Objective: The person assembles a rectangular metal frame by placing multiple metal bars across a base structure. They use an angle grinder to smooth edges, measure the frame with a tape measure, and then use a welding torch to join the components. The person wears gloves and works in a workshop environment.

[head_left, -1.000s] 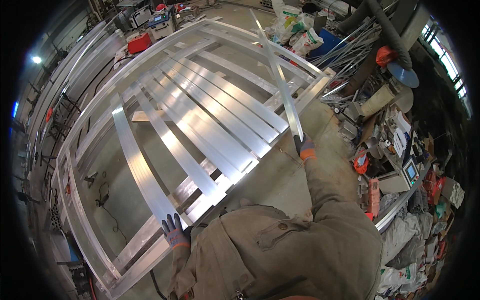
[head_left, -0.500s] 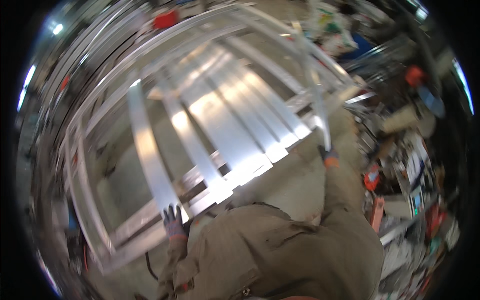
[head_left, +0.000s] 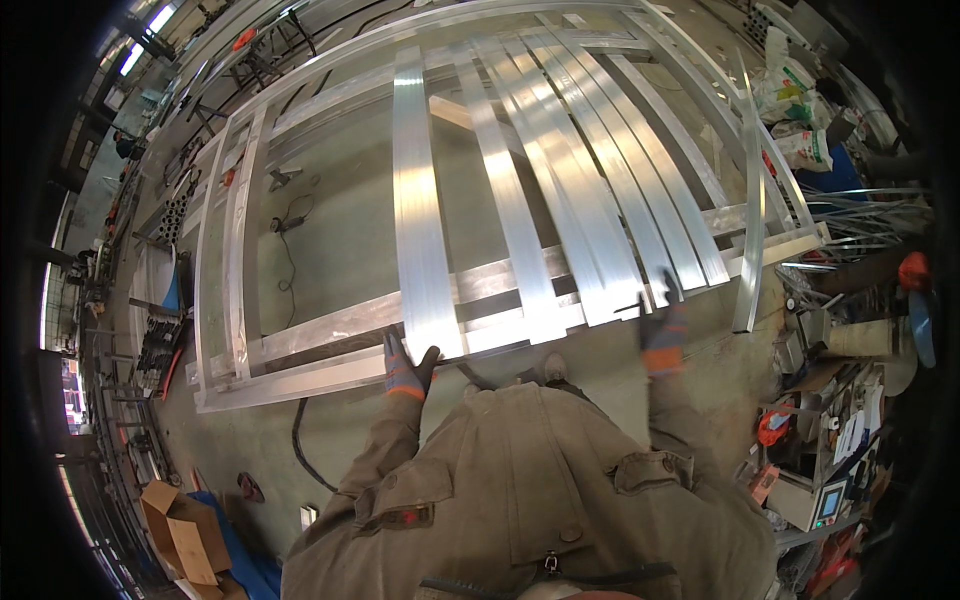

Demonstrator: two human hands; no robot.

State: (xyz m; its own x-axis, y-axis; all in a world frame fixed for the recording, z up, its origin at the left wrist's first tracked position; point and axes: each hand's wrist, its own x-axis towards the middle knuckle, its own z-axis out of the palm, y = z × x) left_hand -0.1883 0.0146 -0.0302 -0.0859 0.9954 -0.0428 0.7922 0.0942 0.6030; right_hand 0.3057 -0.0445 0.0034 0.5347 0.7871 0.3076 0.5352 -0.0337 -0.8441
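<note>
A large aluminium frame [head_left: 300, 335] lies on the concrete floor with several long flat aluminium bars laid across it. My left hand [head_left: 405, 365], in a dark glove with an orange cuff, grips the near end of a wide flat bar [head_left: 425, 230]. To the right, my right hand [head_left: 662, 332] wears the same kind of glove. Its fingertips rest at the near ends of a bundle of flat bars [head_left: 600, 200], with nothing held. A thin aluminium strip [head_left: 750, 250] lies along the frame's right side, apart from that hand.
A black cable [head_left: 298, 440] trails on the floor by my left side. A cardboard box [head_left: 185, 530] sits at the lower left. Metal stock racks [head_left: 160, 330] line the left. White sacks [head_left: 795, 110], scrap and a small machine with a screen [head_left: 825, 500] crowd the right.
My right hand has let go of the thin strip, which now lies on the frame's right side, and has come down to the bar ends. My view has swung over the frame.
</note>
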